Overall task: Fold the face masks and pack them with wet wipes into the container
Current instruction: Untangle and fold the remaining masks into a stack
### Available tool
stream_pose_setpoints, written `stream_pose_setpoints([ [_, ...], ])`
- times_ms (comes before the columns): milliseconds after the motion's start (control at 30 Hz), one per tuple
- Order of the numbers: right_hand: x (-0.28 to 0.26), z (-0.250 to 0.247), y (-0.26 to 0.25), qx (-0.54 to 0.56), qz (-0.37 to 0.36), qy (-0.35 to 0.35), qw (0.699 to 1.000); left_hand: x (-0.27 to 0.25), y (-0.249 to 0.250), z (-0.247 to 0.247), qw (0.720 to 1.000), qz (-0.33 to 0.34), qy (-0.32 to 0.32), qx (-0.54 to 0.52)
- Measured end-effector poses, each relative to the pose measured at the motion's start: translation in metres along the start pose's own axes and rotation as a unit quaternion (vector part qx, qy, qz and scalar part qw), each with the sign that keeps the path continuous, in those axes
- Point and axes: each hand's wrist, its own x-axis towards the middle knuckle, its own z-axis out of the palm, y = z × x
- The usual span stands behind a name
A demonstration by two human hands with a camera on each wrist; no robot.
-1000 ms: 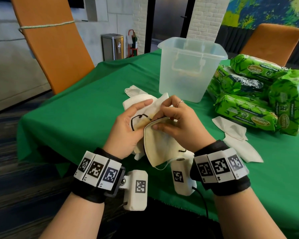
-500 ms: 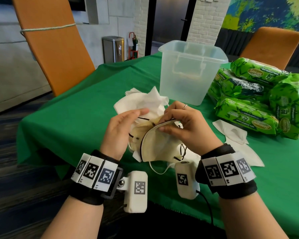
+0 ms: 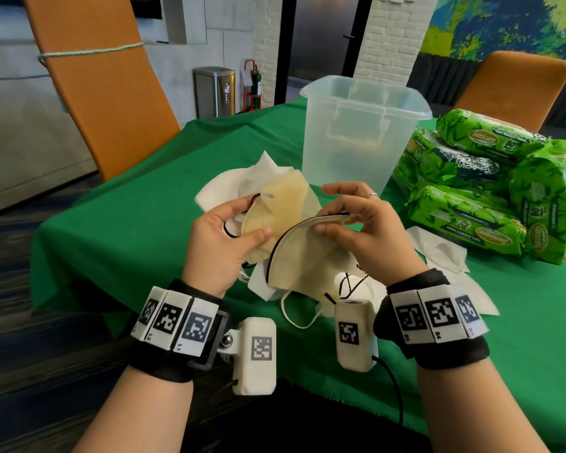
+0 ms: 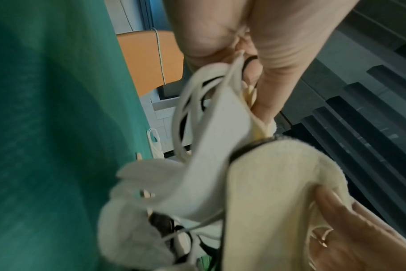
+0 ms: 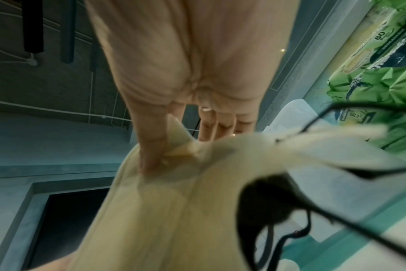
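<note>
Roughly: two cream masks (image 3: pixel 294 253), one per hand's pinching grip; four wipe packs (image 3: pixel 464 220); one container (image 3: pixel 350 148).

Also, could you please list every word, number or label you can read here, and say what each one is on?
"Sanicare": oval logo on the top wet wipes pack.
"80": same pack, and on the front wet wipes pack.
Smaller print on the packs: too small to read.
Wrist bands: square code markers; tiny characters unreadable.
</note>
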Motion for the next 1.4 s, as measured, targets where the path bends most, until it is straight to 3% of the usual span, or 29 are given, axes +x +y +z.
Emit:
stream_pose_setpoints([
  [133,0.002,0.004,-0.002,0.02,0.015,-0.055,0.998,0.0,0.002,0.004,1.0,0.021,-0.007,0.02],
  [500,0.01,0.005,-0.01,-0.018,0.007,-0.044,0.999,-0.001,0.002,0.001,0.997,0.051,-0.026,0.046],
  [833,0.008,0.001,-0.005,-0.004,-0.006,-0.003,1.0,0.0,0.005,0.0,0.998,0.016,0.012,-0.068],
  [1200,0.008,-0.003,-0.001,-0.021,0.0,0.07,0.997,0.0,0.008,-0.004,0.997,0.027,0.052,-0.05],
  [1400,0.008,-0.012,0.001,-0.017,-0.006,0.076,0.997,0.003,0.012,-0.007,0.991,0.002,0.079,-0.109],
])
